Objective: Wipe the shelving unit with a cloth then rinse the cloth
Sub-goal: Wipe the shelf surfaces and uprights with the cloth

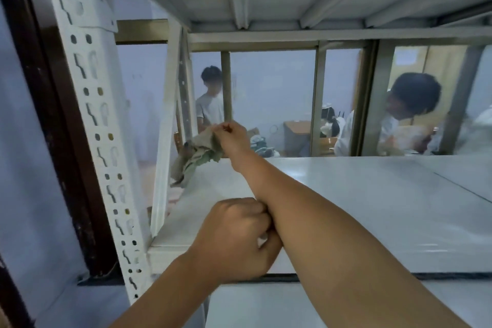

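A white metal shelving unit fills the view, with a glossy white shelf board (359, 200) at chest height and another board above. My right hand (231, 138) reaches to the far left corner of the shelf and is shut on a crumpled grey-green cloth (195, 157), which hangs against the rear upright. My left hand (234, 239) rests at the shelf's front edge, its fingers closed on the front rim, touching my right forearm.
A perforated white upright post (98, 128) stands at the front left, beside a dark brown frame (53, 114). Behind the shelf is a glass window with metal bars (316, 101); two people are seen beyond it. A lower shelf board (266, 306) lies below.
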Demonstrator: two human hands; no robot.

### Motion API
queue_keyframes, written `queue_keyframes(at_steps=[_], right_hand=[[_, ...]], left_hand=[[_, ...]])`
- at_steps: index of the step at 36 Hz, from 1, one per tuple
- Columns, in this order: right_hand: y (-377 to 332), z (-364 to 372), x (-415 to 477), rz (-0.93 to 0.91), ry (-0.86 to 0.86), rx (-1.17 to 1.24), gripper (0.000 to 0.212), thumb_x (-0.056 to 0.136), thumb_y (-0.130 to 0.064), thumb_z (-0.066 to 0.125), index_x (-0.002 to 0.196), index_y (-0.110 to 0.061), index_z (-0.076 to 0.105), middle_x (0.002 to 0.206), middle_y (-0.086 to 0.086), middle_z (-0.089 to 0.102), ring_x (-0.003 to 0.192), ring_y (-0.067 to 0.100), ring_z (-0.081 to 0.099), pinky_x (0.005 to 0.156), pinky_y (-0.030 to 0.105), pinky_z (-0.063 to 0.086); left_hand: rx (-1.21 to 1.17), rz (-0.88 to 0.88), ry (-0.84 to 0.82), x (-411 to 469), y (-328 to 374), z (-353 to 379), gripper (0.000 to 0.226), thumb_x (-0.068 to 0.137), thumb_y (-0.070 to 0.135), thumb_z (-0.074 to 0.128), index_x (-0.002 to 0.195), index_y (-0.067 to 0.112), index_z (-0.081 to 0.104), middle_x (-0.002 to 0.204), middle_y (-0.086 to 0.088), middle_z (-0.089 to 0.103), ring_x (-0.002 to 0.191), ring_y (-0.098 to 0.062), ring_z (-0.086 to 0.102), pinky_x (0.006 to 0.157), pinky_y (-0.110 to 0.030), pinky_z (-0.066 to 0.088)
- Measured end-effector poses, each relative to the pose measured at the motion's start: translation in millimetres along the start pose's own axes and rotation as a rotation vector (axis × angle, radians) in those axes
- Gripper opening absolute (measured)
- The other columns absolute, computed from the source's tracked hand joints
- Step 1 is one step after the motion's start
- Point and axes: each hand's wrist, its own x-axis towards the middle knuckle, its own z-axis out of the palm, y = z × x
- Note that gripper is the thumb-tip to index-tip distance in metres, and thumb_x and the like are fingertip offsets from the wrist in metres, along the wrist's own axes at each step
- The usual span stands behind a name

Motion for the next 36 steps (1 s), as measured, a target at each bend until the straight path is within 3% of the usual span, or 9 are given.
queue_keyframes(at_steps=[8,13,18,20,25,29,33,36], right_hand=[[-1.9,-188.2,-12.3,0.081,0.18,0.164,0.019,0.085,-0.037,0.075,0.081,-0.019,0.069,0.097,0.009,0.074,0.099,0.032,0.07,0.089,0.052,0.059],[1.5,-356.7,-45.9,0.107,0.325,0.187,0.012,0.08,-0.022,0.081,0.071,-0.02,0.073,0.097,0.011,0.076,0.101,0.034,0.071,0.092,0.053,0.058],[-11.7,-524.3,-113.7,0.129,0.483,0.143,0.01,0.088,-0.015,0.076,0.088,-0.013,0.066,0.09,0.009,0.07,0.089,0.029,0.068,0.082,0.042,0.06],[-13.5,-587.3,-137.3,0.139,0.535,0.108,0.012,0.091,-0.021,0.074,0.089,-0.014,0.065,0.097,0.012,0.07,0.095,0.032,0.068,0.086,0.048,0.06],[-13.8,-717.5,-183.4,0.15,0.691,0.067,0.007,0.096,-0.018,0.064,0.089,-0.017,0.066,0.116,0.02,0.067,0.107,0.038,0.066,0.09,0.054,0.058],[-11.2,-800.2,-208.4,0.14,0.772,0.068,0.007,0.093,-0.021,0.07,0.093,-0.015,0.067,0.113,0.019,0.069,0.106,0.038,0.067,0.089,0.053,0.058],[0.6,-864.5,-219.0,0.126,0.843,0.077,0.015,0.091,-0.025,0.073,0.087,-0.013,0.065,0.091,0.014,0.068,0.083,0.031,0.065,0.084,0.047,0.059],[11.5,-905.6,-220.1,0.128,0.878,0.079,0.016,0.092,-0.026,0.072,0.089,-0.012,0.066,0.085,0.012,0.065,0.076,0.027,0.063,0.085,0.05,0.059]], left_hand=[[-0.154,0.177,0.044,81.0,110.8,72.3,0.021,0.073,0.014,0.057,0.052,0.012,0.053,0.051,0.001,0.048,0.047,-0.016,0.041,0.044,-0.031,0.037],[-0.28,0.311,0.094,139.3,219.0,139.1,0.023,0.074,0.012,0.057,0.051,0.012,0.051,0.052,0.0,0.049,0.048,-0.017,0.041,0.045,-0.03,0.036],[-0.353,0.425,0.112,192.7,335.4,208.6,0.029,0.076,0.014,0.061,0.051,0.013,0.046,0.053,0.0,0.046,0.049,-0.019,0.041,0.045,-0.032,0.035],[-0.379,0.46,0.11,211.6,377.8,232.4,0.032,0.076,0.014,0.066,0.051,0.014,0.045,0.052,0.0,0.045,0.049,-0.018,0.038,0.044,-0.032,0.033],[-0.435,0.51,0.095,255.8,461.2,276.7,0.035,0.081,0.021,0.062,0.051,0.018,0.043,0.049,0.002,0.041,0.052,-0.011,0.023,0.048,-0.024,0.019],[-0.404,0.558,0.05,292.1,504.4,310.2,0.036,0.086,0.027,0.054,0.053,0.015,0.055,0.05,0.002,0.048,0.052,-0.008,0.024,0.053,-0.014,0.006],[-0.31,0.489,-0.04,327.1,522.7,362.7,0.029,0.085,0.028,0.061,0.059,0.021,0.05,0.059,0.001,0.049,0.053,-0.014,0.035,0.053,-0.022,0.021],[-0.205,0.389,-0.164,352.3,527.8,401.3,0.029,0.092,0.039,0.049,0.085,0.018,0.067,0.08,0.002,0.06,0.072,-0.018,0.054,0.059,-0.027,0.03]])
